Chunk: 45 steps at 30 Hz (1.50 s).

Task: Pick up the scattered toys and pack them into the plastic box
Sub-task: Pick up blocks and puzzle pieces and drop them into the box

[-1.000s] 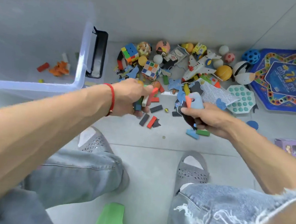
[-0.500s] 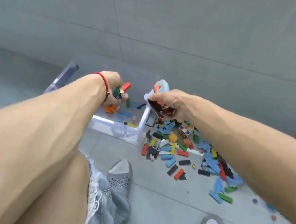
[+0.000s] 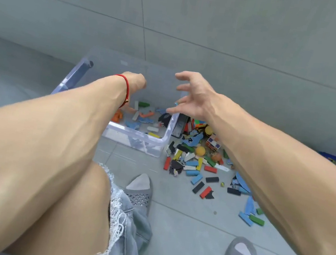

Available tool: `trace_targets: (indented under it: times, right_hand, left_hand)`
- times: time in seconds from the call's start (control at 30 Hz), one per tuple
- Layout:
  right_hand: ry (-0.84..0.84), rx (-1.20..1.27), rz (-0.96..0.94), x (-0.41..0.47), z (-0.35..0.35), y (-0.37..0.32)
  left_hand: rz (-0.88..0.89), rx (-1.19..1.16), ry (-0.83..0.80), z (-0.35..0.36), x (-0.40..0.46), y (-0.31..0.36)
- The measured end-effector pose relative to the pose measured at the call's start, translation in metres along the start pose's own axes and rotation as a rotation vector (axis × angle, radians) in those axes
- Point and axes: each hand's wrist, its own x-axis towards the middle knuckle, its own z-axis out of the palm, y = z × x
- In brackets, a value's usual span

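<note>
Right hand grip wide, fingers splayed, empty, over the clear plastic box rim, placed for a drop-in. Left hand also over the box; its grip is hidden, cannot tell. Small coloured blocks lie directly below both grips; scattered flat coloured toy blocks sit on the floor, below-right of the right grip.
</note>
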Motion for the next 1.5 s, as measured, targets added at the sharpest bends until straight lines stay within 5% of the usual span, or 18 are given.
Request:
trace_targets:
  times: [0.43,0.57,0.63,0.7,0.77,0.9,1.0,1.17,1.4,1.5]
  right_hand:
    - [-0.081,-0.204,-0.025,-0.015,0.003,-0.009]
    - [-0.016,-0.578,-0.186,-0.032,-0.041,-0.010]
    - [0.051,-0.976,-0.242,-0.040,-0.085,0.002]
    - [0.104,-1.443,-0.161,-0.044,-0.131,0.026]
    - [0.107,-1.650,0.036,-0.041,-0.178,0.062]
    - [0.068,-1.595,0.306,-0.041,-0.224,0.150]
    - [0.228,-1.439,0.375,-0.030,-0.231,0.212]
    - [0.596,-1.334,0.128,-0.009,-0.249,0.255]
    - [0.560,-1.481,-0.025,0.028,-0.265,0.260]
    - [0.666,-1.314,-0.100,0.031,-0.259,0.268]
  left_hand:
    - [0.089,0.054,-0.009,0.037,-0.016,0.022]
    - [0.241,0.296,0.050,0.050,-0.015,0.016]
    - [0.416,0.454,0.071,0.069,-0.022,0.012]
    - [0.580,0.564,0.053,0.104,-0.031,0.002]
    - [0.641,0.636,-0.040,0.153,-0.036,-0.025]
    - [0.404,0.769,-0.194,0.230,-0.014,-0.114]
    - [0.279,0.914,-0.210,0.250,0.005,-0.164]
    - [0.258,0.763,-0.158,0.277,0.025,-0.175]
    - [0.331,0.615,0.122,0.314,0.034,-0.183]
    - [0.398,0.585,0.106,0.319,0.033,-0.191]
